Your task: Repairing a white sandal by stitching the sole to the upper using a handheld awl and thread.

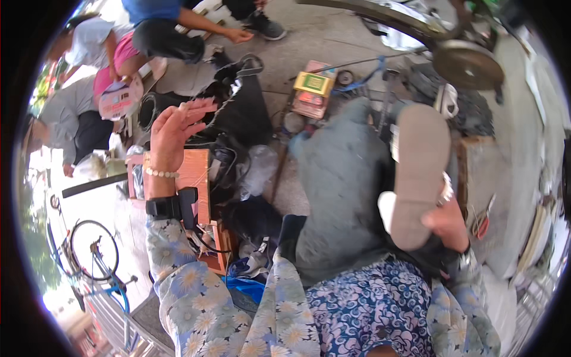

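Note:
My right hand (449, 225) is closed round the lower part of a shoe (422, 160), which stands upright with its grey-beige sole toward me. White parts of the shoe show at its edges; the rest of its upper is hidden behind the sole. My left hand (169, 134) is raised at the left, fingers stretched toward the right, with nothing visible in it. Beneath that wrist is an orange-brown wooden box (193, 178). A dark grey cloth (342, 202) covers my lap, left of the shoe.
A yellow and green box (313, 83) lies on a stack ahead. At the upper right is a metal stand with a round plate (468, 64). Red-handled scissors (483, 223) lie at the right. Other people crouch or sit at the upper left, one with a pink-and-white fan (121, 101). A bicycle (94, 250) stands at the left.

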Action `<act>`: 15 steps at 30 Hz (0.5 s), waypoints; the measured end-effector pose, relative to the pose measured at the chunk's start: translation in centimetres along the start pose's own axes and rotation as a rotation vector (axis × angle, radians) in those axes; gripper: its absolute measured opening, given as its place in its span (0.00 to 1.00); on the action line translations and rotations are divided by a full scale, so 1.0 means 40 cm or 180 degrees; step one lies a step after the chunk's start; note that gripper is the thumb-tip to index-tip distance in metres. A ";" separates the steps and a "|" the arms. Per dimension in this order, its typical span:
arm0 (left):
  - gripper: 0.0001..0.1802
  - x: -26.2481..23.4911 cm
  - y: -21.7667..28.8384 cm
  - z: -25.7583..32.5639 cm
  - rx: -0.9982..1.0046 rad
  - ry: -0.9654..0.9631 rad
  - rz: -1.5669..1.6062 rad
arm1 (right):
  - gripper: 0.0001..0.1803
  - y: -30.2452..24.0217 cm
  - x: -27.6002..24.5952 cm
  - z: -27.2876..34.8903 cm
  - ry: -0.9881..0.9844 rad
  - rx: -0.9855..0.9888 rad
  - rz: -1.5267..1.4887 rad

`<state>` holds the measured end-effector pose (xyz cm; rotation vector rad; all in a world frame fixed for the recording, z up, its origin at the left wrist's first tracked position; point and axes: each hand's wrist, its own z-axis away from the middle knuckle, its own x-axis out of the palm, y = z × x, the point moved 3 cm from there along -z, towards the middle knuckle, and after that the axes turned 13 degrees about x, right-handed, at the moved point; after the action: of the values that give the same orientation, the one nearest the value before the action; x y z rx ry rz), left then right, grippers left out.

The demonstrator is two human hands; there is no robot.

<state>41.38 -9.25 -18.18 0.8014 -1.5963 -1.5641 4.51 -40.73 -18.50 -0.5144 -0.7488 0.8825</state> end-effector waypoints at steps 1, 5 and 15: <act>0.08 0.047 0.021 0.017 0.0141 -0.0110 0.0128 | 0.44 0.015 -0.011 -0.020 -0.0130 -0.0133 0.0302; 0.07 0.235 0.109 0.091 0.0845 -0.0568 0.0767 | 0.35 0.009 0.019 -0.030 -0.0408 -0.0474 -0.0006; 0.03 0.412 0.062 0.409 0.0682 -0.0932 0.1463 | 0.29 0.025 0.003 -0.003 -0.0352 -0.0966 -0.0632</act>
<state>19.00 -14.45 -13.89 0.2814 -2.0140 -1.2276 4.16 -40.09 -19.21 -0.6501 -1.0250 0.6183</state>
